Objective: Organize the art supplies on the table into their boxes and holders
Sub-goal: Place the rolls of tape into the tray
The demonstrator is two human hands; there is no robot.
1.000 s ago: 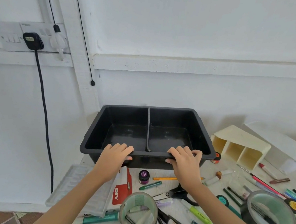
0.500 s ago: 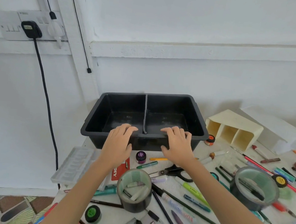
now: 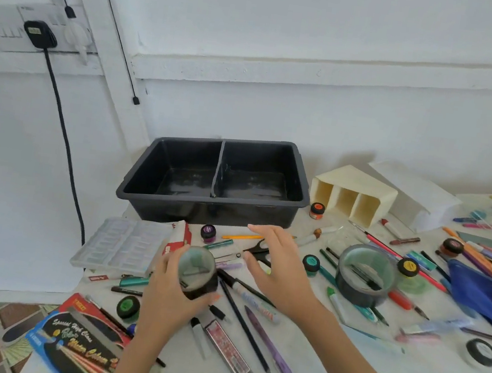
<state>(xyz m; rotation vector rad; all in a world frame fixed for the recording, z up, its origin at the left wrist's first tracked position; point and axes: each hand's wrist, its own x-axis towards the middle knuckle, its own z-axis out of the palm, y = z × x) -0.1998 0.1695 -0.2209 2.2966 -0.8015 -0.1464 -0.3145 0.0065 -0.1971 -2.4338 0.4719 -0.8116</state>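
Note:
A black two-compartment bin (image 3: 210, 213) stands empty at the table's back. My left hand (image 3: 170, 289) grips a dark roll of tape (image 3: 199, 272) in front of the bin, tilted so its hole faces me. Just right of that roll my right hand (image 3: 278, 265) hovers with its fingers spread and holds nothing. Pens, pencils and markers (image 3: 246, 330) lie scattered under and around both hands. A cream three-slot holder (image 3: 353, 194) lies on its side to the bin's right. A second tape roll (image 3: 364, 275) sits right of my right hand.
A clear palette case (image 3: 119, 245) and a watercolour pencil box (image 3: 82, 349) lie at the table's left edge. Small paint pots (image 3: 310, 263) dot the table. Scissors (image 3: 259, 250) lie under my right hand. A white box (image 3: 415, 196) and a blue pouch (image 3: 475, 291) are on the right.
Both hands have left the bin's front rim and pulled back toward me. My left hand has taken hold of the near tape roll and lifted it. The view has tilted downward.

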